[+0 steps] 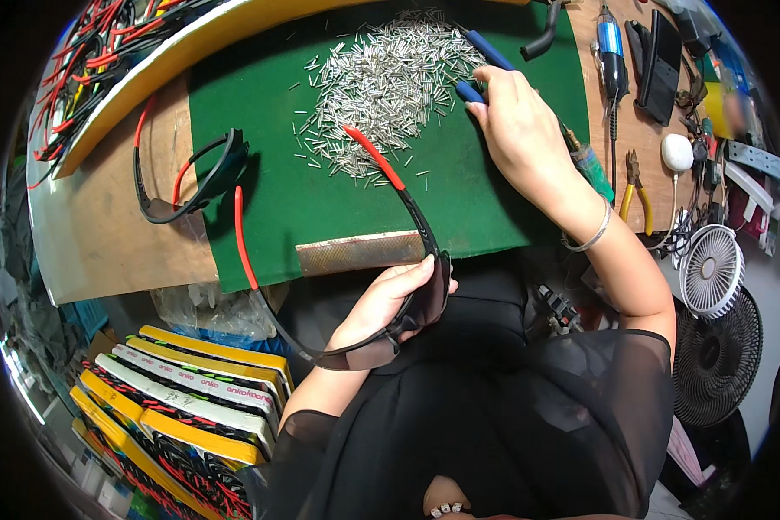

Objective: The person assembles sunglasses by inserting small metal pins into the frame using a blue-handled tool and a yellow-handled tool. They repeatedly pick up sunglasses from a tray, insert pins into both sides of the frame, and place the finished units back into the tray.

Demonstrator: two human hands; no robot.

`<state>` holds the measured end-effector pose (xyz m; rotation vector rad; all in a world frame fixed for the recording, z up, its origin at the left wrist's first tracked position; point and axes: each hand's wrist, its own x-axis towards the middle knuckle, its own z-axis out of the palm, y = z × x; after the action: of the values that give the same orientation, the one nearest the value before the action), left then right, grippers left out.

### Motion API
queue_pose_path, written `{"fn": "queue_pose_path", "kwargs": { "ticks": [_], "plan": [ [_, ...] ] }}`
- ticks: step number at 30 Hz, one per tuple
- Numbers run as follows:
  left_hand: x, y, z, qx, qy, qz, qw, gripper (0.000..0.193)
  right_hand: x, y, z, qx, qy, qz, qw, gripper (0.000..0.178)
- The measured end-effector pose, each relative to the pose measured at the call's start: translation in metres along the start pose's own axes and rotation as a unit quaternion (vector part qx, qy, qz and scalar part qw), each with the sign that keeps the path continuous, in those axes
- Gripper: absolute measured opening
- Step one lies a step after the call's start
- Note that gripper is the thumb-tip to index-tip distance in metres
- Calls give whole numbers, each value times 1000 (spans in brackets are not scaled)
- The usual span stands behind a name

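Observation:
My left hand (381,303) is closed on a pair of sunglasses (420,299), gripping them near the hinge. They have dark lenses, black frames and red temple tips, and the temples stretch up over the green mat. At the mat's far right, my right hand (524,130) has its thumb and fingers on a blue-handled hand tool (470,92) that looks like pliers; its head is hidden under my hand. Beside those handles spreads a pile of small silver metal pins (390,87). Between my left hand and the pile, a textured metal strip (360,252) lies along the mat's near edge.
A second pair of sunglasses (191,186) stands at the left. Boxes of red-and-black temples (204,390) fill the lower left; a yellow-edged tray (173,61) holds more. At right lie a blue electric screwdriver (613,56), a green-handled tool (591,169), yellow-handled cutters (636,195) and fans (711,269).

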<state>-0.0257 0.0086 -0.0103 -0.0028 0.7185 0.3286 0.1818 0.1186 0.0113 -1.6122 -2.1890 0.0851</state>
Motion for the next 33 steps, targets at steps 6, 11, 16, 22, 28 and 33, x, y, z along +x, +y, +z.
{"fn": "queue_pose_path", "kwargs": {
  "ticks": [6,11,16,22,28,33],
  "plan": [
    [-9,5,9,81,37,36,995,26,-3,-18,-36,103,-46,-18,994,12],
    [-13,8,20,60,44,40,996,29,-44,-26,-64,382,-435,149,801,15],
    [-12,10,22,56,47,42,996,30,-59,-31,-52,358,-377,46,853,22],
    [-13,16,21,52,39,23,998,29,-54,-31,-52,344,-429,42,834,24],
    [-12,18,19,58,32,18,998,30,-52,-28,-52,339,-459,62,819,27],
    [-11,18,20,55,28,25,998,28,-52,-29,-53,350,-460,79,812,26]
  ]
}}
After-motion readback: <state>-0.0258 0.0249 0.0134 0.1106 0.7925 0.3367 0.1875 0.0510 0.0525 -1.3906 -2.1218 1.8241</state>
